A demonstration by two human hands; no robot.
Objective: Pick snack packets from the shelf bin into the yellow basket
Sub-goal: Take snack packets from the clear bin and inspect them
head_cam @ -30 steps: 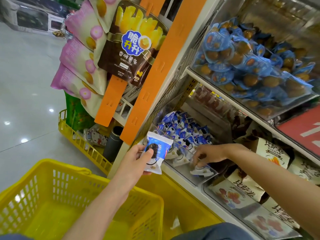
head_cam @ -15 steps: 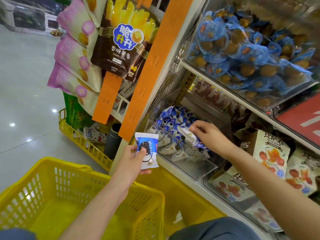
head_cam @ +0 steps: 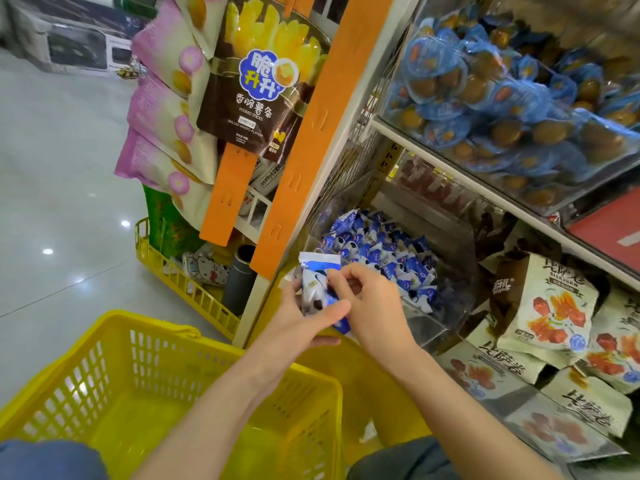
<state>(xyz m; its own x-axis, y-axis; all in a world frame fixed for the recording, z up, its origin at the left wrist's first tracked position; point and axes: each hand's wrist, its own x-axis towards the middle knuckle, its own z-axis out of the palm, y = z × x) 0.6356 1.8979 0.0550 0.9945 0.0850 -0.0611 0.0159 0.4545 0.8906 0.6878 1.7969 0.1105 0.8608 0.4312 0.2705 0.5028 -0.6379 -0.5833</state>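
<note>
Small blue-and-white snack packets (head_cam: 384,251) fill a clear shelf bin (head_cam: 450,306) on the lower shelf. My left hand (head_cam: 298,323) grips blue-and-white packets (head_cam: 317,282) in front of the bin. My right hand (head_cam: 370,303) meets it there and pinches a packet against the ones in the left hand, fingers curled. The yellow basket (head_cam: 145,372) stands below my hands at the lower left, and its inside looks bare.
Orange hanging strips (head_cam: 311,133) carry potato-stick bags (head_cam: 256,81) and pink bags (head_cam: 162,109) at the shelf end. A yellow wire rack (head_cam: 183,289) sits on the floor. Blue egg packs (head_cam: 502,98) fill the upper bin; white snack bags (head_cam: 547,306) lie right.
My right hand lifted a packet out of the bin and carried it left to my left hand. The left hand still holds its packet, now joined by the second one.
</note>
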